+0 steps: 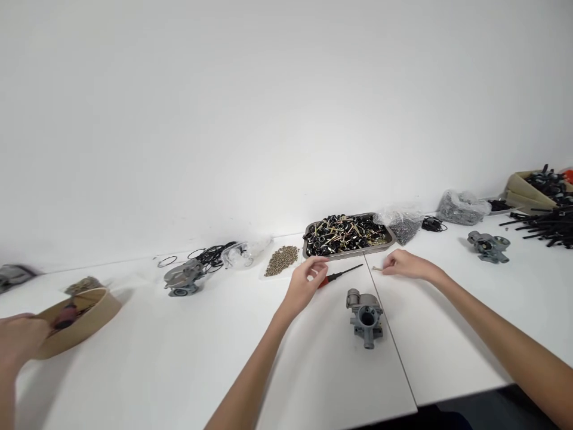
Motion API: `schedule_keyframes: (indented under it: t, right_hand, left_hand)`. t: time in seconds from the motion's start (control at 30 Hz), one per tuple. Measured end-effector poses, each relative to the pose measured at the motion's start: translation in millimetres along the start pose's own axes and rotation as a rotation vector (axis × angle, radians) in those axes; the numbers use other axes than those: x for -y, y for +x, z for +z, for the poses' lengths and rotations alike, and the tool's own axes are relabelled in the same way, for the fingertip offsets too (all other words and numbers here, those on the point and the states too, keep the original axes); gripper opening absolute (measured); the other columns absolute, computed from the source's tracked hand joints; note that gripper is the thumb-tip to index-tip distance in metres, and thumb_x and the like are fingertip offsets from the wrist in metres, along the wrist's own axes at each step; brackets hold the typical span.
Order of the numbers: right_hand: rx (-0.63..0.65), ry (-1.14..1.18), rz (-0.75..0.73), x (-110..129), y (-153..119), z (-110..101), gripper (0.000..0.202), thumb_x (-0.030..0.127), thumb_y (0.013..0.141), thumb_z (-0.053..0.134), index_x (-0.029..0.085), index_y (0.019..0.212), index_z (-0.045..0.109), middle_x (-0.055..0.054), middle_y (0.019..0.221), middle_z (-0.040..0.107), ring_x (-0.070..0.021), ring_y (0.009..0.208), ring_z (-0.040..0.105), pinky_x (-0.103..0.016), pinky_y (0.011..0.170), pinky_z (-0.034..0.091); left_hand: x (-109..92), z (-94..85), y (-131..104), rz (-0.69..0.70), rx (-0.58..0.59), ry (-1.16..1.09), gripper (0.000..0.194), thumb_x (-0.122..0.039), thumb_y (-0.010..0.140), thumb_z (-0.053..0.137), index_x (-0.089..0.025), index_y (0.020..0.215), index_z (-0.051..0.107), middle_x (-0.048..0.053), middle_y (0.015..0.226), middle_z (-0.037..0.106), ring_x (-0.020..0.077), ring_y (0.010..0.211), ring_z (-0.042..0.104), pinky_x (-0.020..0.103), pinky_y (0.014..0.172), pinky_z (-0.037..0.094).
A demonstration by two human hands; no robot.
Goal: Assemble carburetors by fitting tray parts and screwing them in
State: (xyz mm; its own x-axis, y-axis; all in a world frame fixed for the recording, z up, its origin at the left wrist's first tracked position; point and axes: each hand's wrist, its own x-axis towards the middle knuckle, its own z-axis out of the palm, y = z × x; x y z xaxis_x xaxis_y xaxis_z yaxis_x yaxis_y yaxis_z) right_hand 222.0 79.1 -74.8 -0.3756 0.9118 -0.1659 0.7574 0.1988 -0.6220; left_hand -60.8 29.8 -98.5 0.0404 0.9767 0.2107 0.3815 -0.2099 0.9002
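A grey metal carburetor stands on the white table between my forearms. Beyond it lies a screwdriver with a red and black handle, its shaft pointing right. My left hand is over the handle end, fingers curved with a gap between thumb and forefinger; I cannot tell whether it touches the handle. To the right of the table seam, my right hand pinches a small, thin brass-coloured part just above the tabletop. Too little of that part shows to tell its exact kind.
Behind my hands is a metal tray of mixed hardware. Small brass pieces lie to its left, bagged parts to its right. More carburetors stand left and right. Another person's hand is beside a cardboard container.
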Motion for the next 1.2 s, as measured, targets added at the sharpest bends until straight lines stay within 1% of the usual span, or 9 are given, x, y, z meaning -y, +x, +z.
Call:
schedule_keyframes:
  t: [0.17,0.27,0.33,0.4,0.53,0.7,0.8,1.07,1.2]
  right_hand:
    - [0.09,0.023,-0.218,69.9,7.4,30.2,0.018,0.031,0.082,0.063,0.016,0.085,0.073,-0.005,0.085,0.071,-0.0149,0.074,0.06,-0.025,0.062,0.041]
    - [0.1,0.016,-0.31,100.2,25.0,44.4,0.017,0.032,0.082,0.065,0.017,0.083,0.072,-0.005,0.085,0.07,-0.0149,0.073,0.06,-0.025,0.062,0.041]
    - [0.107,0.008,-0.361,107.7,39.4,43.0,0.016,0.033,0.08,0.068,0.017,0.083,0.071,-0.004,0.083,0.07,-0.0149,0.072,0.061,-0.025,0.063,0.043]
    - [0.061,0.0,-0.393,104.3,55.9,34.3,0.017,0.034,0.082,0.068,0.018,0.084,0.071,-0.005,0.085,0.07,-0.0156,0.075,0.062,-0.026,0.066,0.045]
    - [-0.198,-0.047,-0.384,77.8,89.9,22.8,0.017,0.028,0.087,0.06,0.016,0.096,0.069,-0.01,0.098,0.067,-0.0206,0.089,0.061,-0.034,0.081,0.046]
    - [-0.316,-0.122,-0.418,50.5,111.2,45.9,0.02,0.022,0.081,0.068,0.017,0.1,0.069,-0.01,0.101,0.058,-0.0265,0.103,0.054,-0.044,0.097,0.042]
    - [-0.365,-0.112,-0.449,46.0,112.5,54.0,0.019,0.024,0.081,0.067,0.016,0.099,0.068,-0.01,0.107,0.054,-0.0258,0.104,0.053,-0.042,0.097,0.042]
    - [-0.358,-0.054,-0.534,59.0,96.5,45.8,0.017,0.015,0.079,0.062,0.016,0.096,0.064,-0.008,0.102,0.065,-0.0215,0.092,0.058,-0.035,0.087,0.044]
    - [-0.177,-0.025,-0.583,78.2,80.8,55.0,0.02,0.011,0.076,0.061,0.016,0.095,0.065,-0.007,0.1,0.067,-0.0184,0.089,0.059,-0.03,0.081,0.045]
  left_hand:
    - [-3.4,10.6,-7.4,-0.082,0.127,-0.3,0.044,-0.047,0.07,0.072,-0.017,0.1,0.063,0.002,0.077,0.065,0.0125,0.066,0.061,0.026,0.062,0.048]
    - [-1.1,1.1,-7.7,-0.132,0.074,-0.384,0.041,-0.049,0.068,0.074,-0.014,0.086,0.064,0.002,0.059,0.064,0.0121,0.056,0.059,0.026,0.06,0.048]
    - [3.2,-7.7,-5.9,-0.149,0.016,-0.432,0.042,-0.05,0.067,0.075,-0.013,0.082,0.064,0.004,0.058,0.066,0.0133,0.056,0.062,0.026,0.061,0.05]
    - [8.7,-14.6,-2.7,-0.153,-0.044,-0.482,0.043,-0.049,0.065,0.078,-0.013,0.084,0.063,0.004,0.061,0.068,0.0147,0.056,0.064,0.027,0.062,0.051]
    - [17.4,-19.8,4.0,-0.174,-0.155,-0.614,0.047,-0.043,0.056,0.086,-0.014,0.079,0.057,0.002,0.062,0.068,0.0148,0.052,0.064,0.028,0.06,0.051]
    - [18.8,-21.2,6.4,-0.171,-0.217,-0.669,0.048,-0.043,0.055,0.088,-0.014,0.076,0.056,0.002,0.054,0.064,0.0137,0.043,0.058,0.027,0.05,0.047]
    - [19.8,-21.0,6.1,-0.166,-0.224,-0.654,0.047,-0.042,0.056,0.088,-0.013,0.076,0.058,0.002,0.052,0.063,0.0132,0.042,0.056,0.026,0.047,0.045]
    - [19.3,-17.6,5.5,-0.119,-0.237,-0.655,0.043,-0.037,0.054,0.089,-0.013,0.075,0.06,0.001,0.057,0.064,0.0145,0.05,0.062,0.029,0.053,0.051]
    - [15.5,-18.7,3.6,-0.089,-0.245,-0.663,0.041,-0.035,0.055,0.088,-0.014,0.076,0.06,0.0,0.058,0.065,0.0143,0.049,0.062,0.031,0.055,0.054]
